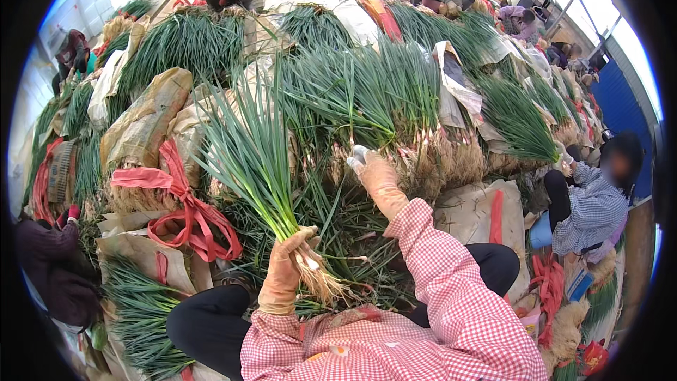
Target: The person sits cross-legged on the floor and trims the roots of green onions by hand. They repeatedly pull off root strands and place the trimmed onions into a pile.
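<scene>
My left hand (pixel 288 264), in an orange-tan glove, is closed around the lower stems of a bunch of green onions (pixel 259 180). Their white bulbs and stringy roots stick out below the fist, and the long leaves fan up and to the left. My right hand (pixel 375 172), gloved alike with pale fingertips, reaches to the edge of a large heap of green onions (pixel 359 90). Its thumb and fingers meet at the root end of a single thin stalk (pixel 351 116) that stands up from them. Loose leaves (pixel 322 217) lie below, between my hands.
Red plastic strips (pixel 195 217) lie left beside a woven sack (pixel 145 116). Another bunch of green onions (pixel 137 317) rests by my left knee. A pale sheet (pixel 478 217) is spread at right. Co-workers sit at right (pixel 592 211), left (pixel 58 270) and beyond the heaps.
</scene>
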Demonstrator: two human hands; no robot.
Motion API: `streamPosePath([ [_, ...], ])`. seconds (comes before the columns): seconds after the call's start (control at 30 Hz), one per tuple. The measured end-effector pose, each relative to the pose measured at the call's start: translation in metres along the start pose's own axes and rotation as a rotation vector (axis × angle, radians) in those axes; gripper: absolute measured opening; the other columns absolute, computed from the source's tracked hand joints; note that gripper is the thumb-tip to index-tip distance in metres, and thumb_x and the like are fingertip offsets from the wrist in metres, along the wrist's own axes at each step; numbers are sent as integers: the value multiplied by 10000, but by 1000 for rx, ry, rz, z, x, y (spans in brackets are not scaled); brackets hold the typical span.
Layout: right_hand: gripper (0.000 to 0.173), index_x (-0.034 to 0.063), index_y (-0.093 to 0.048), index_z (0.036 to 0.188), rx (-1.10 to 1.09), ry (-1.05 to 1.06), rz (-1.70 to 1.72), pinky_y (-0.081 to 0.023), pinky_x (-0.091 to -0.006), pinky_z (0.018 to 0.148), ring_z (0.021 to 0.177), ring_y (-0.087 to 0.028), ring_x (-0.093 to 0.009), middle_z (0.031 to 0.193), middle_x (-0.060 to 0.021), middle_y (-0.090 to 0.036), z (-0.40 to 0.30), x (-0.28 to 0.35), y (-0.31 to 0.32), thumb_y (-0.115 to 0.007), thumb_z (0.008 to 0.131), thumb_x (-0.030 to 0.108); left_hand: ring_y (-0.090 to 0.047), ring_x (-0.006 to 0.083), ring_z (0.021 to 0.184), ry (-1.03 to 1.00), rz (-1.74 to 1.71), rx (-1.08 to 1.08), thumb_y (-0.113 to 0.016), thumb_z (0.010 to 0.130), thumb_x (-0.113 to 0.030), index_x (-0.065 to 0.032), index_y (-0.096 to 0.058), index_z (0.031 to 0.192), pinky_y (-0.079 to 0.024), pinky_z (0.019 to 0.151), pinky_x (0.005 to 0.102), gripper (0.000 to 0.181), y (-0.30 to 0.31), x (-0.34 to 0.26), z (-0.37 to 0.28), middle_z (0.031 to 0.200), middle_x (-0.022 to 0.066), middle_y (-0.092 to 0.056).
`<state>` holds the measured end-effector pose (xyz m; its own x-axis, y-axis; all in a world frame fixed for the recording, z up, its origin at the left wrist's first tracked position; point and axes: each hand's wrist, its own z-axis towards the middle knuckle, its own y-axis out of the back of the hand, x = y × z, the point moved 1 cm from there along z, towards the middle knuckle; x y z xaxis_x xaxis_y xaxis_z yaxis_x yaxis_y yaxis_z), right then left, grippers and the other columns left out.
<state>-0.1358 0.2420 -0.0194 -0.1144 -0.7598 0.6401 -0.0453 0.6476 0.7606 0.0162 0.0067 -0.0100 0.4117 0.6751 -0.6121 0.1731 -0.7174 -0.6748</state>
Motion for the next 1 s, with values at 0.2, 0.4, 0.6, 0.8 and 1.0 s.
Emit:
streamPosePath([
  [0.2,356,83,-579,1197,-108,-116,154,-503,-366,702,851,-615,-246,1023,-116,-648,80,-33,-7,-629,884,246,-516,184,656,221,-394,74,-600,866,-162,8,-578,1049,-468,564,321,251,8,19,21,746,50,-542],
  [0.4,169,98,-597,922,-480,210,-217,-507,-388,564,672,-651,-288,789,-115,-667,-55,-17,-34,-624,879,259,-632,263,817,-8,-242,-85,-562,878,-123,11,-634,836,-533,746,339,158,-10,15,15,791,110,-643],
  [0.6,154,129,-572,874,-269,632,-369,-463,-379,527,617,-596,-239,693,-53,-547,-149,-7,-56,-664,779,206,-617,219,699,7,-254,-139,-567,849,-106,18,-619,803,-535,691,317,142,-18,44,18,765,118,-639],
  [0.8,441,70,-593,1156,424,-601,851,-451,-283,548,578,-543,-114,836,-14,-671,-87,-47,-39,-461,968,447,-643,274,821,8,-440,59,-569,850,-124,12,-591,741,-541,838,419,176,-10,47,8,780,125,-626],
  [1.0,126,84,-583,947,460,-528,1206,-342,-205,386,456,-397,-51,743,25,-582,-119,27,-80,-606,925,205,-643,292,760,341,-304,-32,-515,880,-118,43,-600,889,-551,752,410,183,13,63,-3,821,153,-647],
])
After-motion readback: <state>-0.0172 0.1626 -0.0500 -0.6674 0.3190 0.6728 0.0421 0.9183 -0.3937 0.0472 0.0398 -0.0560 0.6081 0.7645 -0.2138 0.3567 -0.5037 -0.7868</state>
